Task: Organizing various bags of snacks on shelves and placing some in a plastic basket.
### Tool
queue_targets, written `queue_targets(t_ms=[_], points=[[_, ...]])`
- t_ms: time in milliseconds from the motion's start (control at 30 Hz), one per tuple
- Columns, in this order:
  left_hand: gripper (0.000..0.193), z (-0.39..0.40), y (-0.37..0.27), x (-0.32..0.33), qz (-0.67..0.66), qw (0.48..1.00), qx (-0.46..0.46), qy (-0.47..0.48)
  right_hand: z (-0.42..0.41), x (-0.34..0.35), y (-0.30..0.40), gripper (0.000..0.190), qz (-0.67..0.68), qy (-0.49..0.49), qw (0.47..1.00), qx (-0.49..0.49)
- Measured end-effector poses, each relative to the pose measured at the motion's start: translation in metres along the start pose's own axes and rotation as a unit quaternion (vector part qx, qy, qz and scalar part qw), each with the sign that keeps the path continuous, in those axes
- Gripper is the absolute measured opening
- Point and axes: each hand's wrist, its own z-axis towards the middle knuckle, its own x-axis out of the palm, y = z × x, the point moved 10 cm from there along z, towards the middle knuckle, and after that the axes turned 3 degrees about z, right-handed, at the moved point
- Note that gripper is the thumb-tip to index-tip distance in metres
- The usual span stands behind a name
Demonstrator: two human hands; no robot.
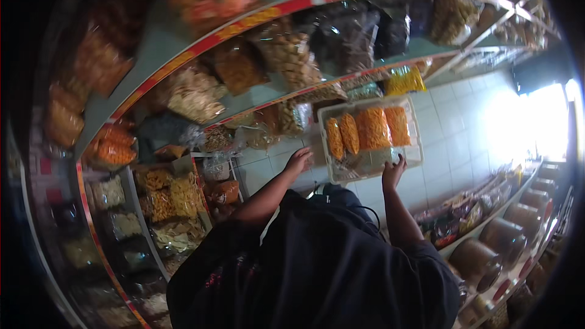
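Note:
A white plastic crate (415,123) stands on the tiled floor before me, with several clear bags of orange snacks (374,127) lined up along its far part. My right hand (394,171) is at the crate's near right edge, its fingers raised near a small clear plastic piece; whether it touches the rim I cannot tell. To the left of the crate, my left hand (299,162) hovers with its fingers apart and holds nothing. At the crate's near left lies crumpled clear plastic (347,168).
Shelves with a red and yellow edge strip (201,48), full of bagged snacks, curve across the far side and left. A yellow packet (404,81) lies just beyond the crate. Large clear jars (475,262) line the right, beside a row of packets (470,212). Pale floor tiles (450,114) surround the crate.

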Motion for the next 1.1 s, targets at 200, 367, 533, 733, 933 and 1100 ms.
queue_targets(t_ms=[200,367,533,733,933,1100], points=[[0.054,-0.058,0.011,-0.112,-0.128,0.988,0.075,-0.035,-0.018,0.028,0.096,0.052,0.0,-0.003,1.0,0.005],[0.052,-0.119,-0.001,-0.189,-0.16,0.976,0.123,-0.079,-0.043,0.072,0.214,0.05,0.153,0.027,0.984,-0.09],[0.05,-0.159,-0.048,-0.244,-0.126,0.964,0.219,-0.082,-0.101,0.067,0.401,0.054,0.235,0.07,0.935,-0.255],[0.051,-0.232,-0.181,-0.228,-0.035,0.932,0.361,-0.012,-0.15,0.018,0.559,0.062,0.22,0.0,0.873,-0.436],[0.058,-0.314,-0.298,-0.158,0.088,0.852,0.474,0.205,-0.144,-0.003,0.62,0.078,0.153,-0.025,0.861,-0.484],[0.057,-0.363,-0.389,-0.12,0.085,0.803,0.524,0.27,-0.119,-0.003,0.646,0.084,0.139,0.029,0.859,-0.492]])
